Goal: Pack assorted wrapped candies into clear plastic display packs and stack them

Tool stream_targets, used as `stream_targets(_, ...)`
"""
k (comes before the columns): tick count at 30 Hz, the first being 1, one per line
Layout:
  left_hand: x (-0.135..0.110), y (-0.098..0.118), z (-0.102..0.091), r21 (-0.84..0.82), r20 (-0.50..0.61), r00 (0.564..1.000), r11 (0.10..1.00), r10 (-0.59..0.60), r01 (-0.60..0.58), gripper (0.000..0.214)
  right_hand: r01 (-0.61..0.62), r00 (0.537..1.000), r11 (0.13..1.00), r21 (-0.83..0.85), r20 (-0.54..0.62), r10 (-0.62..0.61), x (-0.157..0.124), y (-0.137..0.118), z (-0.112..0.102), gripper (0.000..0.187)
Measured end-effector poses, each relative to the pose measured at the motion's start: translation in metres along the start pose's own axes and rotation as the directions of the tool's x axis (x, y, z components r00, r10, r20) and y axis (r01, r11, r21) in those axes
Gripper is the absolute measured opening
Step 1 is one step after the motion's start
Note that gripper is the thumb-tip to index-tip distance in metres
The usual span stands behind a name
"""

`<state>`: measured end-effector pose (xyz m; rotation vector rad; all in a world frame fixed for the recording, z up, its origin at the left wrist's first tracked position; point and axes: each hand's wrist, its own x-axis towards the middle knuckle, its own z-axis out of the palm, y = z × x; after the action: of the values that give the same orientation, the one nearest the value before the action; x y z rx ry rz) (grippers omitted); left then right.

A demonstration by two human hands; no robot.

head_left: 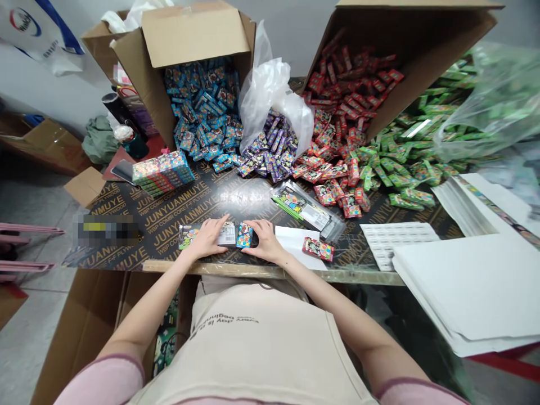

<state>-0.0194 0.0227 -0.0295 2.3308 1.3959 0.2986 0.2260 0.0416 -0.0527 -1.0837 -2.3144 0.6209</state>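
My left hand (206, 237) lies over a flat printed plastic packet (228, 235) near the table's front edge. Its thumb and fingers grip the packet across its width, and a green printed end sticks out to the left. My right hand (265, 242) holds a small blue box (244, 235) between thumb and fingers, close to the packet's right end. Whether the box touches the packet I cannot tell. Right of that hand, a red box (317, 248) rests partly on a white paper sheet (291, 241). More printed plastic packets (306, 208) lie stacked beyond it.
Heaps of blue boxes (206, 112), purple boxes (274, 146), red boxes (337, 135) and green boxes (405, 157) spread along the back, partly from cardboard cartons (194, 36). A stacked block of boxes (163, 171) stands left. White sheets (472, 287) overhang the right front.
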Motion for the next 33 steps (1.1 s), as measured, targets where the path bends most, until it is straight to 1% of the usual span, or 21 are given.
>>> stream_targets(3,0.0,-0.002,0.003,-0.011,-0.018,1.0,1.0,0.018,-0.018,0.111,0.03,0.999,0.996,0.085,0.031,-0.033,0.001,0.005,0.001,0.076)
stream_targets(6,-0.001,-0.005,0.007,-0.018,-0.031,0.999,0.999,0.029,-0.03,0.116,0.087,0.994,0.982,0.165,0.049,-0.096,0.006,0.011,0.003,0.076)
stream_targets(9,-0.002,-0.006,0.008,-0.03,-0.03,0.999,0.998,0.046,-0.047,0.115,0.112,0.988,0.971,0.211,0.082,-0.132,0.013,0.016,0.006,0.082)
stream_targets(11,-0.001,-0.007,0.008,-0.044,-0.042,0.998,0.998,0.042,-0.044,0.114,0.093,0.99,0.978,0.186,0.086,-0.11,0.014,0.015,0.009,0.089)
stream_targets(13,-0.001,-0.008,0.008,-0.059,-0.075,0.997,0.998,0.026,-0.031,0.113,0.027,0.999,0.993,0.116,0.033,-0.031,0.011,0.009,0.012,0.09)
stream_targets(15,0.001,-0.009,0.01,-0.072,-0.118,0.993,0.997,0.004,-0.012,0.112,-0.049,0.998,0.995,0.088,-0.022,0.051,0.007,-0.001,0.015,0.087)
stream_targets(16,0.001,-0.009,0.012,-0.077,-0.132,0.991,0.997,-0.002,-0.008,0.111,-0.059,0.998,0.993,0.101,-0.014,0.06,0.004,-0.006,0.016,0.084)
stream_targets(19,0.003,-0.008,0.018,-0.086,-0.14,0.99,0.996,-0.008,-0.004,0.107,0.025,0.994,0.989,0.143,0.1,-0.04,0.007,-0.013,0.011,0.072)
stream_targets(20,0.004,-0.008,0.02,-0.087,-0.137,0.99,0.996,-0.01,-0.002,0.107,0.031,0.995,0.992,0.119,0.093,-0.042,0.013,-0.01,0.007,0.066)
stream_targets(21,0.004,-0.007,0.021,-0.086,-0.138,0.99,0.996,-0.015,0.004,0.107,0.005,0.999,0.998,0.069,0.043,-0.008,0.022,-0.004,0.0,0.06)
stream_targets(22,0.004,-0.007,0.023,-0.083,-0.142,0.99,0.996,-0.024,0.013,0.108,-0.055,0.997,0.998,0.004,-0.047,0.056,0.033,0.006,-0.009,0.057)
stream_targets(23,0.004,-0.006,0.024,-0.08,-0.146,0.989,0.997,-0.033,0.021,0.108,-0.151,0.976,0.986,-0.064,-0.169,0.138,0.047,0.018,-0.02,0.056)
stream_targets(24,0.004,-0.006,0.024,-0.079,-0.148,0.988,0.997,-0.039,0.027,0.108,-0.237,0.941,0.963,-0.126,-0.277,0.195,0.062,0.032,-0.031,0.061)
stream_targets(25,0.005,-0.005,0.025,-0.078,-0.151,0.988,0.996,-0.042,0.031,0.108,-0.316,0.901,0.931,-0.182,-0.365,0.234,0.077,0.047,-0.043,0.069)
stream_targets(26,0.005,-0.005,0.026,-0.081,-0.155,0.987,0.996,-0.045,0.033,0.108,-0.393,0.862,0.891,-0.227,-0.428,0.271,0.092,0.063,-0.054,0.078)
stream_targets(27,0.005,-0.005,0.026,-0.085,-0.158,0.986,0.996,-0.046,0.033,0.108,-0.457,0.834,0.85,-0.262,-0.457,0.308,0.106,0.077,-0.063,0.084)
stream_targets(28,0.005,-0.005,0.027,-0.09,-0.161,0.986,0.995,-0.048,0.034,0.108,-0.502,0.82,0.814,-0.292,-0.46,0.341,0.118,0.09,-0.071,0.087)
stream_targets(29,0.005,-0.005,0.028,-0.095,-0.165,0.985,0.995,-0.053,0.037,0.107,-0.527,0.819,0.786,-0.324,-0.44,0.368,0.127,0.099,-0.078,0.088)
stream_targets(31,0.005,-0.006,0.029,-0.102,-0.169,0.983,0.994,-0.066,0.049,0.106,-0.522,0.842,0.766,-0.375,-0.371,0.392,0.138,0.109,-0.084,0.08)
stream_targets(33,0.004,-0.006,0.028,-0.11,-0.165,0.983,0.992,-0.079,0.061,0.103,-0.483,0.867,0.783,-0.391,-0.336,0.367,0.14,0.106,-0.084,0.07)
